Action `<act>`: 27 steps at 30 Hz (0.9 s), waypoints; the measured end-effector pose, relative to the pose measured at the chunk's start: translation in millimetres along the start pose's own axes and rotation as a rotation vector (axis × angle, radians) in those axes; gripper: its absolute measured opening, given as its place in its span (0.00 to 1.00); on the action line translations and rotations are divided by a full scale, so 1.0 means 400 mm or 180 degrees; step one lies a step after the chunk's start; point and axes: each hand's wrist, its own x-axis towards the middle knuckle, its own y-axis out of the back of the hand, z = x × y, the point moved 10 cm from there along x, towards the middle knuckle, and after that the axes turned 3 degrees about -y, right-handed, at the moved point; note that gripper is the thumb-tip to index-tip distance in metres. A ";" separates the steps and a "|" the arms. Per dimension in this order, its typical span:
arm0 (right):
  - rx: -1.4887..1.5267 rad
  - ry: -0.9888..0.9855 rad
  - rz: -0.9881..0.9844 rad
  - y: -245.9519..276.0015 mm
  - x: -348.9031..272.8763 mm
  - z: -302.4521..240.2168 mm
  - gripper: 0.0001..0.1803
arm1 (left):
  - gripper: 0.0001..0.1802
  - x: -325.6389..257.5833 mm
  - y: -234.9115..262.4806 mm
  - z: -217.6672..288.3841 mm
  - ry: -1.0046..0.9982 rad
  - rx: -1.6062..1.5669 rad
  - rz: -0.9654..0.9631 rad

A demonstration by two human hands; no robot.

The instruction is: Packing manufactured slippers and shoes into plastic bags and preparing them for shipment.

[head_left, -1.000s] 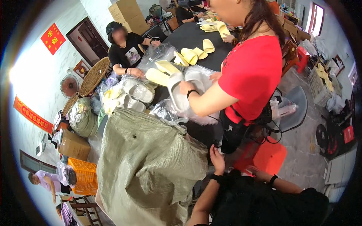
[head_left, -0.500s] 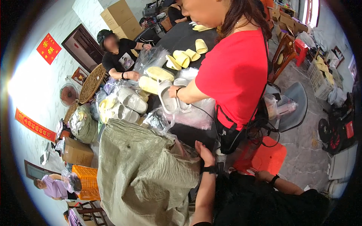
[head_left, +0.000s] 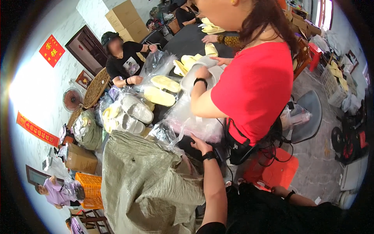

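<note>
My left hand [head_left: 198, 143], with a black watch on its wrist, reaches up to the mouth of a large grey-green woven sack [head_left: 144, 183]. It touches crumpled clear plastic bags [head_left: 187, 123] at the table edge; its grip is unclear. My right hand [head_left: 275, 190] rests low on dark cloth beside an orange stool [head_left: 272, 171], its fingers mostly hidden. A person in a red shirt [head_left: 253, 85] stands right behind the bags and holds a white slipper [head_left: 194, 72] over them.
Yellow slippers [head_left: 161, 89] and white slippers [head_left: 134, 109] in clear bags cover the dark table [head_left: 187, 39]. A person in black [head_left: 124, 60] works across it. Cardboard boxes [head_left: 80, 158], an orange crate [head_left: 91, 189], a fan [head_left: 72, 99] and a grey chair [head_left: 307, 117] stand around.
My left hand has moved up from the sack's edge to the clear plastic bags. The person in red has raised the white slipper. The view has shifted closer to the table.
</note>
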 end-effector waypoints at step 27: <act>0.0559 -0.1041 0.0043 -0.101 -0.053 0.166 0.17 | 0.43 0.198 0.026 0.082 -0.0181 0.2200 0.1012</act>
